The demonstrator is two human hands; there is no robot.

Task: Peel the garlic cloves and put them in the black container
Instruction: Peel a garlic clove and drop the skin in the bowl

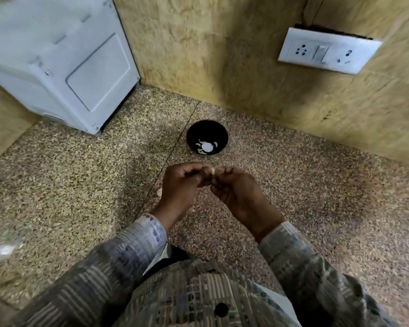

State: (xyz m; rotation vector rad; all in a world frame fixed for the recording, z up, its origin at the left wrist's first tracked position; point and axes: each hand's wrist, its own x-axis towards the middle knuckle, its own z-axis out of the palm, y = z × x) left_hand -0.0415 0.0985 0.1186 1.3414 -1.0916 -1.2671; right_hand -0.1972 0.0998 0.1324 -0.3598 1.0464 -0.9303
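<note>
Fingertips [223, 172] pinching a garlic clove [212, 171]
Left hand [182, 185] and right hand [239, 192] meet with fingers curled, both clamped on the pale clove between them, above a speckled floor [316, 185]. Just beyond, apart from the hands, the black container [194, 131] stands on the floor with pale peeled cloves [198, 145] in its bottom.

Speckled stone counter [316, 197]: black container [207, 131] near back wall, white appliance [57, 67] back left, pale peel scrap [159, 191] mid-counter.
</note>
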